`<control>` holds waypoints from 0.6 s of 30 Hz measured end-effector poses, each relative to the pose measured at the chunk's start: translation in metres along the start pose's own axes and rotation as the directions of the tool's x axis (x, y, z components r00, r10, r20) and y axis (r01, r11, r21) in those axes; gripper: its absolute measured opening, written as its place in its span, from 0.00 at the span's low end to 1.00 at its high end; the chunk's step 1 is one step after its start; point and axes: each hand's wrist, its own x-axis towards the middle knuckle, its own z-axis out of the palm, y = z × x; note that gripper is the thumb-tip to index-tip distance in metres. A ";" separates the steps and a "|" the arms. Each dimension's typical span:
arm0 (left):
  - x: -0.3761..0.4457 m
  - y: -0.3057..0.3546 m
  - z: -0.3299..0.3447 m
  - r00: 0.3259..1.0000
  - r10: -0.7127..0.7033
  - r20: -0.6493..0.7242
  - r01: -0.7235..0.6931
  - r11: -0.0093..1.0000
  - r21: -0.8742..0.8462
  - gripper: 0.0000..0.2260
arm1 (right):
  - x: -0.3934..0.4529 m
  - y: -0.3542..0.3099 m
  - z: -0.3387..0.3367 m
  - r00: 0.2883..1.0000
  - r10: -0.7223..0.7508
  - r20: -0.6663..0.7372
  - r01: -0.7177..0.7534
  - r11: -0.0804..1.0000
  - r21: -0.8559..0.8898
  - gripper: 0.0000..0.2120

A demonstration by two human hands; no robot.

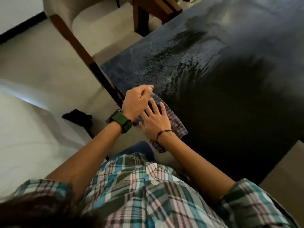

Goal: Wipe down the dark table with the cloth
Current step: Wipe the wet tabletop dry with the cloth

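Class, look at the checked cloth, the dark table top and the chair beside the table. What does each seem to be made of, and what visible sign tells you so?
Cloth: woven fabric, probably cotton; checked weave, soft folds, limp overhang at the edge.
Table top: hard, polished, perhaps stone or lacquer; it reflects light and water beads on it.
Chair: reddish-brown wooden frame, pale matte upholstery.

Open room is being left across the dark counter ahead and right; the left edge is being crowded by a chair.
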 end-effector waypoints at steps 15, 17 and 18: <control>0.040 -0.041 -0.038 0.999 -0.042 -0.020 0.042 0.998 -0.042 0.13 | -0.020 0.006 -0.002 1.000 0.015 0.023 -0.015 1.000 0.009 0.28; 0.046 -0.047 -0.045 0.998 -0.067 -0.020 0.065 0.996 -0.062 0.13 | 0.032 -0.005 -0.009 0.999 -0.020 0.038 0.019 1.000 0.025 0.28; 0.049 -0.050 -0.049 0.996 -0.085 -0.018 0.084 0.994 -0.074 0.13 | 0.061 -0.012 -0.011 0.998 -0.026 0.060 0.024 0.999 0.042 0.28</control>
